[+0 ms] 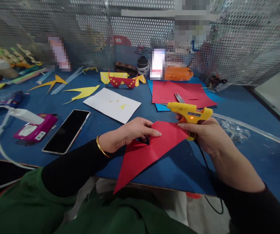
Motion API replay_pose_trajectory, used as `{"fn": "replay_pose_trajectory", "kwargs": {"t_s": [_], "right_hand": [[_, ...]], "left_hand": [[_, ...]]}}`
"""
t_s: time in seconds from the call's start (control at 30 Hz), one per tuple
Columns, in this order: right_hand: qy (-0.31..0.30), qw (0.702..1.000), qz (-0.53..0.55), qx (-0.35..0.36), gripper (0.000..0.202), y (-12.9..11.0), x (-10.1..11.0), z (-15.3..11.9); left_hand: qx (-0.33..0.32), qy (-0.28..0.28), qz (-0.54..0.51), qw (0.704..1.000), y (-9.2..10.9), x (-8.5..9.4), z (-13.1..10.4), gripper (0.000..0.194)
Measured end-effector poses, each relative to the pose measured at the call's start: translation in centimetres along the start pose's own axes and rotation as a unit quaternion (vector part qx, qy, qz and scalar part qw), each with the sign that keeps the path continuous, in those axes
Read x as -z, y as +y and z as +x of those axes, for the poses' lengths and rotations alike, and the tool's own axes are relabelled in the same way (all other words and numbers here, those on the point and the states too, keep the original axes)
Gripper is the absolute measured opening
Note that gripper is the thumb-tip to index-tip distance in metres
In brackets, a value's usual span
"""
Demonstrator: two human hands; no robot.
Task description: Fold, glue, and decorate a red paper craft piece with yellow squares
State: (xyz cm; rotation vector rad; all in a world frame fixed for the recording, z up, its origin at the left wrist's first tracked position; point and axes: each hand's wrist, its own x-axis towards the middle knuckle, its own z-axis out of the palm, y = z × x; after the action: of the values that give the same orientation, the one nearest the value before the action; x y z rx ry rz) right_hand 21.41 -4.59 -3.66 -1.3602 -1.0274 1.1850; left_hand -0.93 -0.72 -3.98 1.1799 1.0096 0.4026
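A folded piece of red paper (pixel 152 148) is held over the table's front edge, one pointed corner hanging down. My left hand (pixel 137 130) pinches its upper left part between thumb and fingers. In my right hand (pixel 207 133) is a yellow glue gun (pixel 187 112) with a small orange light lit, its nozzle pointing left. The right thumb also touches the paper's right corner. Beyond the hands, red paper sheets (pixel 186 92) lie over blue ones, with scissors (pixel 178 97) on top.
A white sheet (pixel 113 105) with yellow blobs and a black phone (pixel 66 131) lie to the left. Near a purple power strip (pixel 36 127) runs a white cable. Yellow and red paper glasses (pixel 122 82) stand at the back before a perforated metal panel (pixel 140 31).
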Motion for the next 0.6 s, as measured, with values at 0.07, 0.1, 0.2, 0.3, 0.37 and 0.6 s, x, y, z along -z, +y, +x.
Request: {"fn": "replay_pose_trajectory", "kwargs": {"t_s": [0.07,0.1,0.2,0.3,0.37,0.6], "right_hand": [[0.004,1.000,0.021,0.010,0.035,-0.2,0.0,0.0],[0.011,0.999,0.033,0.010,0.035,-0.3,0.1,0.0],[0.027,0.997,0.069,-0.017,0.033,-1.0,0.9,0.3],[0.021,0.995,0.097,-0.022,0.030,-1.7,2.2,0.8],[0.025,0.993,0.114,-0.010,0.026,-1.8,2.8,1.2],[0.154,0.986,0.058,-0.001,0.021,-0.7,4.8,1.0]], "left_hand": [[-0.002,-0.006,0.012,1.000,0.0,0.1,-0.1,0.018],[-0.005,-0.006,0.015,1.000,0.1,0.1,-0.1,0.018],[-0.017,0.007,0.003,1.000,0.2,0.1,-0.1,0.017],[-0.026,0.042,-0.039,0.998,0.4,0.1,-0.1,0.018],[-0.032,0.082,-0.077,0.993,0.5,0.1,0.0,0.019],[-0.043,0.184,-0.180,0.965,0.6,0.5,0.5,0.023]]}}
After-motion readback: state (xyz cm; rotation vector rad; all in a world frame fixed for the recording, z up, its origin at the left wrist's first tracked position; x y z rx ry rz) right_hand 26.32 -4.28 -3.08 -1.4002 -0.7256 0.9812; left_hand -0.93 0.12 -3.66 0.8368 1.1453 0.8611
